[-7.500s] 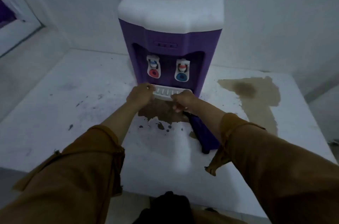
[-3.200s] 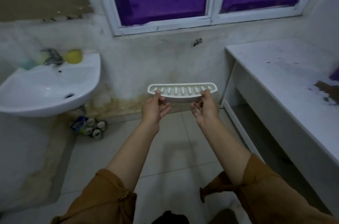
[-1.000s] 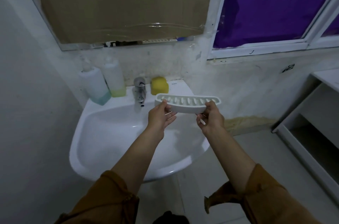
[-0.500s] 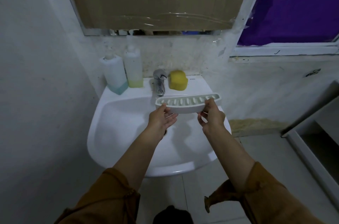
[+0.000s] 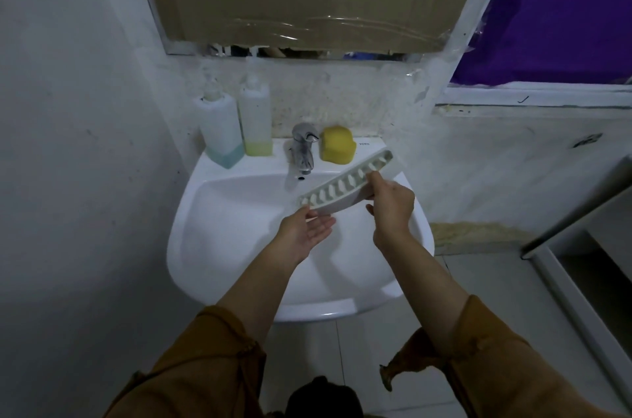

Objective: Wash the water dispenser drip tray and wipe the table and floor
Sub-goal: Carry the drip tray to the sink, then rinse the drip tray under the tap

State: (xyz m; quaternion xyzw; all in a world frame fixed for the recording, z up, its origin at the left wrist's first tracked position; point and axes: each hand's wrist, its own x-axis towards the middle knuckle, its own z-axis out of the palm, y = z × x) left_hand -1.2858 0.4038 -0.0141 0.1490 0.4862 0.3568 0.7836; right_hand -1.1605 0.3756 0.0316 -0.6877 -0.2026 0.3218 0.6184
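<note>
Holding tilted drip tray (image 5: 342,190) over sink (image 5: 219,246)

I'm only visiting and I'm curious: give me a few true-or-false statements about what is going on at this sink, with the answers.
1. The drip tray is held tilted above the sink. True.
2. The right hand grips the drip tray. True.
3. The sponge beside the tap is pink. False: it is yellow.
4. Three bottles stand left of the tap. False: there are two, a bottle with bluish liquid and a bottle with yellowish liquid.
5. The left hand is a fist. False: it lies open, palm up, at the tray's lower end.
</note>
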